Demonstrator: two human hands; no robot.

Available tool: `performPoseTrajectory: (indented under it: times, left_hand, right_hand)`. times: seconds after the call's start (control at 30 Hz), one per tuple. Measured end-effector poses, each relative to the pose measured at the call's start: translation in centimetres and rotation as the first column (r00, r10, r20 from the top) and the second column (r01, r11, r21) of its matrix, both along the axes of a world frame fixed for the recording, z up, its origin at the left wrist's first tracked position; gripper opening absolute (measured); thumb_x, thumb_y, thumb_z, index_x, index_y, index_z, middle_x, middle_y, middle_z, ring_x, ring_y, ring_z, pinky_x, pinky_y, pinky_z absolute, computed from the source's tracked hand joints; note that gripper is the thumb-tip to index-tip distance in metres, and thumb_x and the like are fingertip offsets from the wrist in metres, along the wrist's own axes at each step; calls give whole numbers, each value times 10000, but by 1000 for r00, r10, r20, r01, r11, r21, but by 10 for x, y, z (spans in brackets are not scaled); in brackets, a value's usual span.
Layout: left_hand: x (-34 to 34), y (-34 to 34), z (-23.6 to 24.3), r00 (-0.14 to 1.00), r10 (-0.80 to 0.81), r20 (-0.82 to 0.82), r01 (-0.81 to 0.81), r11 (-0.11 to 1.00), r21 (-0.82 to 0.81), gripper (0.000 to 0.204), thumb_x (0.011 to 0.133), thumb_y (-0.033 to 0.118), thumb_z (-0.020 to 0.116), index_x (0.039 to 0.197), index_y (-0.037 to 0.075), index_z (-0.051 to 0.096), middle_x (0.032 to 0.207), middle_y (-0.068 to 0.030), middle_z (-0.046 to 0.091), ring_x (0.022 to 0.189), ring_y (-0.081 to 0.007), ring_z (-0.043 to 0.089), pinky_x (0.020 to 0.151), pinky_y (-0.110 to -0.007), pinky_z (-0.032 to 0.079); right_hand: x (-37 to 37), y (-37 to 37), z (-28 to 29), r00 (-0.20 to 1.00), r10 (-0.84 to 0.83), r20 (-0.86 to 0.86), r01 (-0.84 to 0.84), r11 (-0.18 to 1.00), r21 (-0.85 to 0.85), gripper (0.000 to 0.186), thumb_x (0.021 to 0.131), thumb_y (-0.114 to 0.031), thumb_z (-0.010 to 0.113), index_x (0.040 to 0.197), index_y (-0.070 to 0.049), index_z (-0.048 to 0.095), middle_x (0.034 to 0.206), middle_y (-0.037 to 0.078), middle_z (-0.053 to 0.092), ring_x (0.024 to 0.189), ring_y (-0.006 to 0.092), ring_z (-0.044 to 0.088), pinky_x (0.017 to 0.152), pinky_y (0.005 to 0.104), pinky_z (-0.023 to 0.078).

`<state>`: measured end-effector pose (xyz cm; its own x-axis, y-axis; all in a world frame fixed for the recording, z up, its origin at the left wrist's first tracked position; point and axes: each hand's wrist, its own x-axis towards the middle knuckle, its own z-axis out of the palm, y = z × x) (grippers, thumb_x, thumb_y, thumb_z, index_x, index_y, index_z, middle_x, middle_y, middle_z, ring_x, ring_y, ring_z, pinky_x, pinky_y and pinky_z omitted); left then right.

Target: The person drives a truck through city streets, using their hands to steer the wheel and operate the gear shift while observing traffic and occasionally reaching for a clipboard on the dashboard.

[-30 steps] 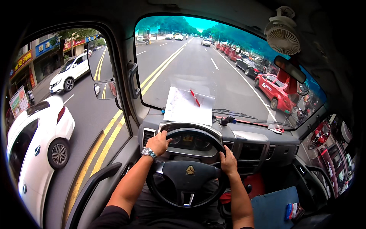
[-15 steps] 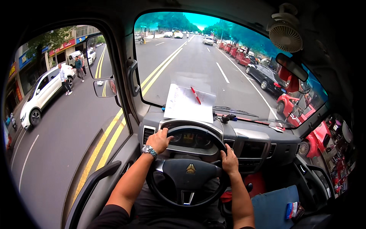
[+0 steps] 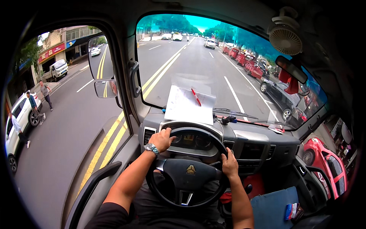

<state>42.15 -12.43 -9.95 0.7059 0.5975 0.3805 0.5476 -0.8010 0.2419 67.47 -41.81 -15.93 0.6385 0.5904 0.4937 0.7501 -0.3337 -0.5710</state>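
My left hand [image 3: 162, 140], with a silver watch at the wrist, is closed on the upper left rim of the black steering wheel [image 3: 209, 136]. My right hand [image 3: 229, 164] grips the right side of the rim. Behind the wheel sits the instrument cluster [image 3: 189, 138]. On the dashboard above it lie white papers [image 3: 182, 110] with a red pen [image 3: 196, 97] on top.
The windshield shows a multilane road [image 3: 194, 76], cars ahead, red three-wheelers [image 3: 249, 63] and a parked black car [image 3: 276, 95] at the right. Three people walk beside a white car [image 3: 19, 114] outside the left window. Inside are a fan [image 3: 286, 40] and a blue seat [image 3: 272, 202].
The scene outside has slid backward: the parked red and black cars and the white car at left have moved back along the cab. My hands stay on the wheel, the left shifted slightly right.
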Motion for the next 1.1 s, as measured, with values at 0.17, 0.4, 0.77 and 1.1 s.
performPoseTrajectory:
  times: [0.17, 0.4, 0.77, 1.1]
  left_hand:
    - [4, -2, 3, 1000, -23, 9, 23, 1000, 15, 448, 1035, 444, 643, 1262, 67, 555, 1070, -196, 715, 970, -427, 716, 802, -529, 578]
    - [9, 1, 4, 999, -25, -36, 24, 1000, -11, 427, 1038, 444, 637, 1246, 80, 557, 1077, -193, 717, 965, -415, 720, 808, -523, 575]
    - [17, 8, 12, 995, -94, -39, 93, 995, -21, 418, 1040, 423, 634, 1252, 72, 548, 1124, -208, 722, 1018, -420, 714, 843, -526, 567]
    - [28, 5, 17, 991, -118, -68, 117, 993, -16, 431, 1042, 434, 627, 1254, 67, 549, 1148, -216, 721, 1032, -433, 711, 868, -539, 563]
  right_hand:
    - [-1, -5, -7, 1000, -19, 22, 19, 1000, 20, 530, 1080, -393, 583, 1514, -93, 532, 1308, 256, 682, 1167, 478, 665, 954, 531, 543]
    - [1, -7, -10, 999, -34, 30, 33, 999, 15, 545, 1086, -416, 564, 1514, -81, 532, 1313, 259, 680, 1163, 486, 664, 957, 536, 540]
    - [-10, -13, -8, 999, -42, 1, 42, 999, 26, 523, 1092, -394, 561, 1508, -78, 527, 1330, 259, 669, 1181, 489, 651, 964, 537, 531]
    - [-9, -20, -22, 996, -86, -15, 87, 995, 45, 537, 1090, -399, 562, 1511, -69, 513, 1356, 256, 658, 1208, 483, 640, 991, 533, 523]
